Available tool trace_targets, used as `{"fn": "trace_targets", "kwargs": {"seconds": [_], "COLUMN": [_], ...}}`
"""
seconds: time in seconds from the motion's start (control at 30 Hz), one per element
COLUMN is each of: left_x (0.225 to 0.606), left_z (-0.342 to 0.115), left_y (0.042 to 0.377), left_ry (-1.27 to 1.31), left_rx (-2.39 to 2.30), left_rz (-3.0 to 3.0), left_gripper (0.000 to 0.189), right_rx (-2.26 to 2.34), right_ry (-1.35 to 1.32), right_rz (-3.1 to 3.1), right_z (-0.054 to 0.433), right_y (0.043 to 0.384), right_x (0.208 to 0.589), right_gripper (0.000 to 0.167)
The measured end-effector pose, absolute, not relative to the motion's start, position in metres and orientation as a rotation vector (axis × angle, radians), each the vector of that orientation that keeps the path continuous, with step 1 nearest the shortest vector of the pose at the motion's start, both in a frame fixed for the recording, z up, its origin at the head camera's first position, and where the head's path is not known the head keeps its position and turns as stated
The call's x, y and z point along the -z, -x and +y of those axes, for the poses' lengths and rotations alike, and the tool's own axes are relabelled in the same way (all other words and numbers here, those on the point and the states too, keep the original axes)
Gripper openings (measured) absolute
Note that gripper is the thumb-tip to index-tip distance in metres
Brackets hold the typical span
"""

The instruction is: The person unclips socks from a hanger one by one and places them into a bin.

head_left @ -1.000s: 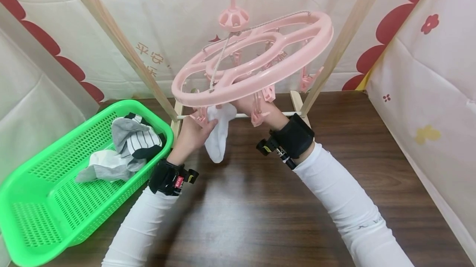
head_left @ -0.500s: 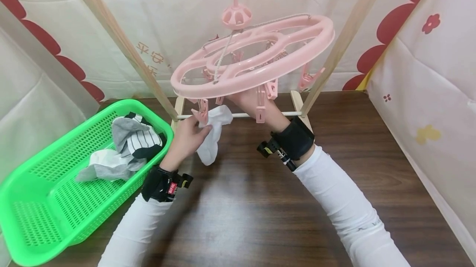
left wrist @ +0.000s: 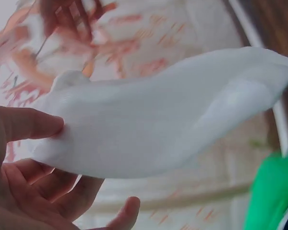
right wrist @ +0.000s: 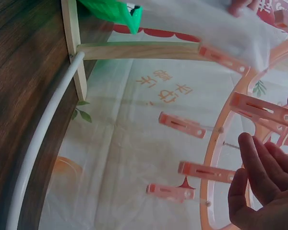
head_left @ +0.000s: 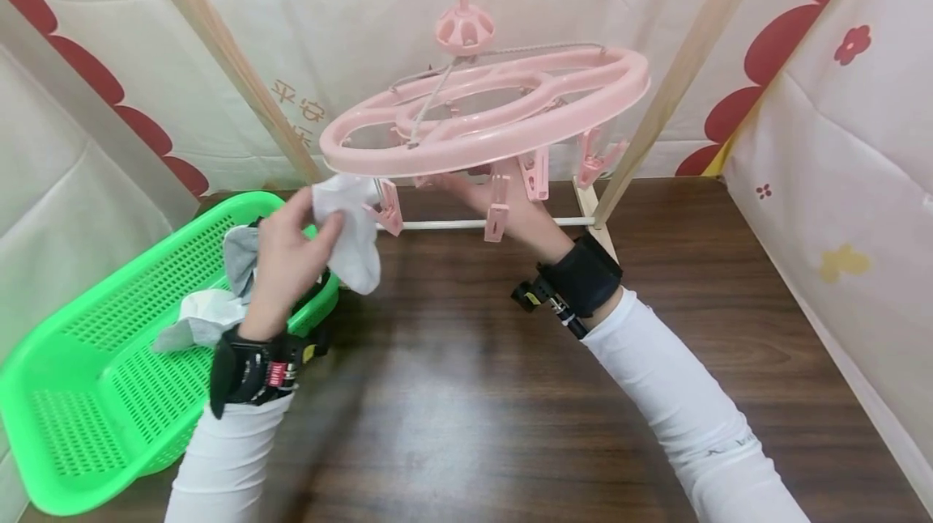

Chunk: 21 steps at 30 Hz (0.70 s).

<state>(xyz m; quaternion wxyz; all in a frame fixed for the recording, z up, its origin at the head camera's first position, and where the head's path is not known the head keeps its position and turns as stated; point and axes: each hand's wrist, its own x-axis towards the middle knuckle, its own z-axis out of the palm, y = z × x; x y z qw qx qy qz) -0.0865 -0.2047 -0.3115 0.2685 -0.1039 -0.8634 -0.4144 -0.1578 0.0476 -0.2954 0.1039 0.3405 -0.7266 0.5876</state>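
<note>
My left hand (head_left: 287, 252) pinches a white sock (left wrist: 134, 124) between thumb and fingers at its cuff; the toe end hangs down. In the head view the sock is left of a pink clothespin (head_left: 389, 209), close under the rim of a round pink clip hanger (head_left: 437, 157). My right hand (head_left: 521, 211) is under the hanger, its fingertips hidden by the ring in the head view. In the right wrist view its fingers (right wrist: 264, 167) are extended and loosely bent, with the thumb at the end of another clothespin (right wrist: 261, 110).
At left stands a green basket (head_left: 80, 357) holding grey and white socks (head_left: 211, 308). Wooden posts (head_left: 692, 61) flank the hanger, joined low by a white rod (head_left: 445, 225). More clothespins (head_left: 599, 157) dangle from the ring. A printed cloth (head_left: 379, 21) lines the back.
My left hand has drawn the white sock leftward, away from beneath the hanger and toward the basket. The hanger has swung and tilts less. My right hand has stayed nearly in place.
</note>
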Motion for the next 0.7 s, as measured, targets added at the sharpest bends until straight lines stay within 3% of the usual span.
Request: {"fn": "trace_targets", "kwargs": {"seconds": [0.1, 0.3, 0.47, 0.7], "left_x": [0.294, 0.268, 0.261, 0.28], "left_z": [-0.219, -0.253, -0.285, -0.298], "left_y": [0.079, 0.061, 0.051, 0.046], "left_ry": [0.183, -0.156, -0.394, -0.328], "left_rx": [1.055, 0.991, 0.903, 0.832], "left_rz": [-2.317, -2.287, -2.377, -2.514], "left_gripper": [0.022, 0.024, 0.037, 0.039], "right_rx": [-1.715, -1.803, -1.773, -1.64], "right_ry": [-0.946, -0.935, -0.887, -0.809], "right_rz": [-2.18, -2.242, -2.343, -2.489], "right_z": [0.05, 0.057, 0.066, 0.075], "right_y": [0.167, 0.162, 0.154, 0.153], "right_x": [0.301, 0.307, 0.314, 0.337], "right_gripper": [0.051, 0.031, 0.029, 0.034]}}
